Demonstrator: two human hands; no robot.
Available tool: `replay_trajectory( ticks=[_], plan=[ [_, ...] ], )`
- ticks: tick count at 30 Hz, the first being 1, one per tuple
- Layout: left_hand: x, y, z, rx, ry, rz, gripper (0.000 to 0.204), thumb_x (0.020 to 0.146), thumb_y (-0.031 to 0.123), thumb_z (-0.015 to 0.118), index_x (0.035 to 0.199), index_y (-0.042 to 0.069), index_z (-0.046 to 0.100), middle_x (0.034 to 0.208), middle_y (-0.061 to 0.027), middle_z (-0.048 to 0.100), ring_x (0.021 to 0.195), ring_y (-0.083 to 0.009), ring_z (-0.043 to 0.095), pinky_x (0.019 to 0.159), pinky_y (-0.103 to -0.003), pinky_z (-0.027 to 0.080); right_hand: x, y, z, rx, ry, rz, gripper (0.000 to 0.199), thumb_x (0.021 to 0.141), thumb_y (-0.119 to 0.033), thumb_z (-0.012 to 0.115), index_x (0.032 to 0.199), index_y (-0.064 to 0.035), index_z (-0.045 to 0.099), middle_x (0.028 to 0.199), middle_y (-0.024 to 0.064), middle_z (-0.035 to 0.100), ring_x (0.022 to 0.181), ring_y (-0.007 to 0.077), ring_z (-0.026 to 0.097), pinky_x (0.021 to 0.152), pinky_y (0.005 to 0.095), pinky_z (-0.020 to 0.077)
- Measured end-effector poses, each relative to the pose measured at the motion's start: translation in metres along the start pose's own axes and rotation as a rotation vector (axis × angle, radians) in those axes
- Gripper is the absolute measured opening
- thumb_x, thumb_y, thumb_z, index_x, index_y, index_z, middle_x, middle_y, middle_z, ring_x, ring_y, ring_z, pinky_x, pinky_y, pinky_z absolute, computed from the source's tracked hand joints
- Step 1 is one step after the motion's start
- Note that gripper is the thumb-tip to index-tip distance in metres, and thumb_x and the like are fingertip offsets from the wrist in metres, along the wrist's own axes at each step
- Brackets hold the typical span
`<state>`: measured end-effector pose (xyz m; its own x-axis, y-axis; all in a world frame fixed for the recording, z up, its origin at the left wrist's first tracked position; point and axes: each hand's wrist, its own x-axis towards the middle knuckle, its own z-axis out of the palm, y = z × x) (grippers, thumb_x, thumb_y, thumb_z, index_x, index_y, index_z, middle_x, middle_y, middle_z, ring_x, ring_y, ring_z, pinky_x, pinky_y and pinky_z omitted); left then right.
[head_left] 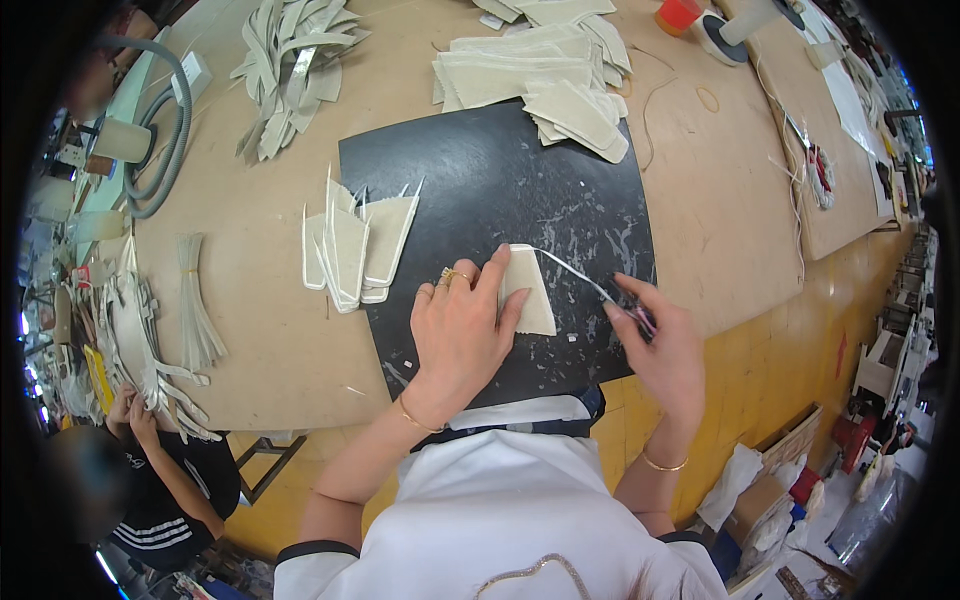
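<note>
On the black mat (pixel 470 180) lies a cream, trapezoid-shaped fabric piece (pixel 531 300) with a white edge strip along its top. My left hand (pixel 455 330) presses it down, index fingertip at the upper left corner and thumb on its face. From the top right corner a narrow white strip (pixel 572 268) runs taut to my right hand (pixel 662 355), pinched between thumb and index finger. Something pinkish and dark (pixel 646 322) sits inside that hand, mostly hidden, so its kind is unclear. Left of my left hand rests a pile of similar white-edged pieces (pixel 350 245).
Stacked cream pieces (pixel 520 70) overlap the mat's far edge. Loose strips (pixel 295 70) lie far left, and a tied bundle (pixel 195 300) nearer. A red cup (pixel 678 15) and a spool (pixel 745 25) stand far right. Another person (pixel 160 480) works at lower left.
</note>
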<state>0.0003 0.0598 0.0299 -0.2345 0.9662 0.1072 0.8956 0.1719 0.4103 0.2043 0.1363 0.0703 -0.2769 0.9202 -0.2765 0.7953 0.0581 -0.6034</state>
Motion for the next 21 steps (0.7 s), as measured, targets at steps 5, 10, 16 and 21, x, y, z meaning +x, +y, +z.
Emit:
replay_trajectory(
  ticks=[5, 10, 16, 21],
  plan=[
    [-0.009, -0.001, 0.010, -0.049, 0.052, -0.042, 0.044, 0.086, 0.029, 0.074, 0.124, 0.011, 0.064, 0.092, -0.0055, 0.058, 0.079, -0.0220, 0.057, 0.075, -0.037, 0.040, 0.010, 0.001, -0.022, -0.195, 0.147, -0.110, 0.037, 0.085, -0.030, 0.077, 0.114, -0.0082, 0.070, 0.090, 0.0102, 0.068, 0.068, 0.0241, 0.066, 0.064, 0.0344, 0.0505],
    [-0.013, -0.008, 0.012, -0.132, 0.150, 0.139, 0.043, 0.084, 0.020, 0.074, 0.125, 0.011, 0.064, 0.123, -0.0058, 0.059, 0.111, -0.0240, 0.055, 0.092, -0.039, 0.037, 0.029, -0.022, -0.002, -0.109, 0.170, -0.312, 0.038, 0.084, -0.029, 0.077, 0.114, -0.0085, 0.068, 0.105, 0.0078, 0.066, 0.082, 0.0243, 0.069, 0.071, 0.0350, 0.0533],
    [-0.002, -0.021, 0.004, -0.084, 0.040, 0.251, 0.043, 0.085, 0.019, 0.071, 0.127, 0.011, 0.062, 0.141, -0.0084, 0.053, 0.124, -0.0277, 0.051, 0.100, -0.041, 0.036, 0.044, -0.048, 0.029, -0.164, -0.020, -0.275, 0.029, 0.083, -0.021, 0.077, 0.104, -0.0010, 0.068, 0.098, 0.0121, 0.068, 0.080, 0.0282, 0.067, 0.069, 0.0365, 0.0522],
    [0.006, -0.022, 0.003, -0.034, -0.015, 0.280, 0.044, 0.086, 0.026, 0.070, 0.126, 0.010, 0.062, 0.141, -0.0130, 0.052, 0.125, -0.0307, 0.050, 0.101, -0.043, 0.036, 0.048, -0.055, 0.029, -0.150, -0.070, -0.174, 0.029, 0.087, -0.027, 0.073, 0.093, 0.0008, 0.069, 0.072, 0.0130, 0.066, 0.066, 0.0295, 0.065, 0.062, 0.0371, 0.0491]
  ],
)
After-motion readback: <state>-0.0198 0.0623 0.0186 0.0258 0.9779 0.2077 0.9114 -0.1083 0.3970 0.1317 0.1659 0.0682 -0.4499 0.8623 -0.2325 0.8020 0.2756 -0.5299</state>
